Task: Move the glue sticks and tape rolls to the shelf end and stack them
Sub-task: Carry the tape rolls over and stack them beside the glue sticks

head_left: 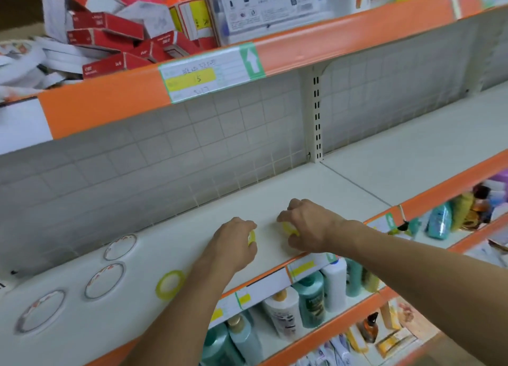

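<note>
Nearest me, one yellow tape roll [170, 284] lies flat by the front edge of the white shelf [275, 195], with three clear-looking rolls [104, 280] flat further left; such rolls look light and stiff, likely to slide on the smooth shelf, so best pinched across the rim or hooked through the hole. Both arms reach forward, wrists low: the left hand [233, 242] curls its fingers round a yellow roll [251, 237], and just beyond, the right hand [305, 225] pinches another yellow roll [288, 228] on the shelf. No glue sticks are visible.
</note>
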### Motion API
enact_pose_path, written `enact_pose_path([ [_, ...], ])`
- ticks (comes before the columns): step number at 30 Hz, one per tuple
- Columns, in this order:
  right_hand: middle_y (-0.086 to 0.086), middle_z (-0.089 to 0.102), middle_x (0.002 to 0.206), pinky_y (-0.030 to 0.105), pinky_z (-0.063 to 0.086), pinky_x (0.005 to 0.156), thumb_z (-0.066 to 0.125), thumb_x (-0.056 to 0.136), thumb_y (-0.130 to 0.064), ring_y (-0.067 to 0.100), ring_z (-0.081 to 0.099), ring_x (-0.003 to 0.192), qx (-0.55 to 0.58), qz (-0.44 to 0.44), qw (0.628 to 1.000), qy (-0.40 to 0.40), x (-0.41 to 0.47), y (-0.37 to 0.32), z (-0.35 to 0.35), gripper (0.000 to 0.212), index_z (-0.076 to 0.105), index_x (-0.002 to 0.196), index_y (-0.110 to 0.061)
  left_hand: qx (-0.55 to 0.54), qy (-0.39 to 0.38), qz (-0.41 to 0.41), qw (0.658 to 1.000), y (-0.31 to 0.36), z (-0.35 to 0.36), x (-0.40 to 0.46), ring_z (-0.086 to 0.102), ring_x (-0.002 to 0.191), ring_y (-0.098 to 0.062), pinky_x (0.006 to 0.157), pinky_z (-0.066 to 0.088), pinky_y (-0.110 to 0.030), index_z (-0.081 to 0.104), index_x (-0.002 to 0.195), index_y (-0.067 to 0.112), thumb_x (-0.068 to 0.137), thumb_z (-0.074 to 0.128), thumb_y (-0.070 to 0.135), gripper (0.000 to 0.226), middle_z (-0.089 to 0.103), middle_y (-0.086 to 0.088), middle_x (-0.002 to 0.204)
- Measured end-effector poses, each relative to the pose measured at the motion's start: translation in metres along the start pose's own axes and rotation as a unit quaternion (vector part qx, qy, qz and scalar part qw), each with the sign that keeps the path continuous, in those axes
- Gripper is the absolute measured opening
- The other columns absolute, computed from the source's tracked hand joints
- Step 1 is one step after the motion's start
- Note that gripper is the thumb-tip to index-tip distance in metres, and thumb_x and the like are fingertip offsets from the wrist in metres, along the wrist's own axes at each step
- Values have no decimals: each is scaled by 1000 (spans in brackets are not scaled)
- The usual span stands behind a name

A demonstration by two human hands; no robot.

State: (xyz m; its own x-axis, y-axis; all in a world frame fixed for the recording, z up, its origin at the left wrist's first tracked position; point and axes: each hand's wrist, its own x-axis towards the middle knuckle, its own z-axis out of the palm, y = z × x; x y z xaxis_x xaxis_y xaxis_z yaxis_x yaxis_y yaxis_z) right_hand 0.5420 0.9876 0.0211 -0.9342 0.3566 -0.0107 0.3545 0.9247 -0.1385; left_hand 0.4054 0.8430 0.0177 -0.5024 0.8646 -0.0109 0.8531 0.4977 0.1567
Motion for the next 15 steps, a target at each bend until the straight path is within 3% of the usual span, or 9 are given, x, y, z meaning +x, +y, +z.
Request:
enact_pose_path([
  [15,12,50,129,37,48,95,61,87,-31,31,53,116,-1,104,994,31,-76,190,-39,60,47,144,-23,3,0,116,993,199,21,108,51,123,-21,97,41,-29,48,142,27,94,53,30,49,50,-2,137],
])
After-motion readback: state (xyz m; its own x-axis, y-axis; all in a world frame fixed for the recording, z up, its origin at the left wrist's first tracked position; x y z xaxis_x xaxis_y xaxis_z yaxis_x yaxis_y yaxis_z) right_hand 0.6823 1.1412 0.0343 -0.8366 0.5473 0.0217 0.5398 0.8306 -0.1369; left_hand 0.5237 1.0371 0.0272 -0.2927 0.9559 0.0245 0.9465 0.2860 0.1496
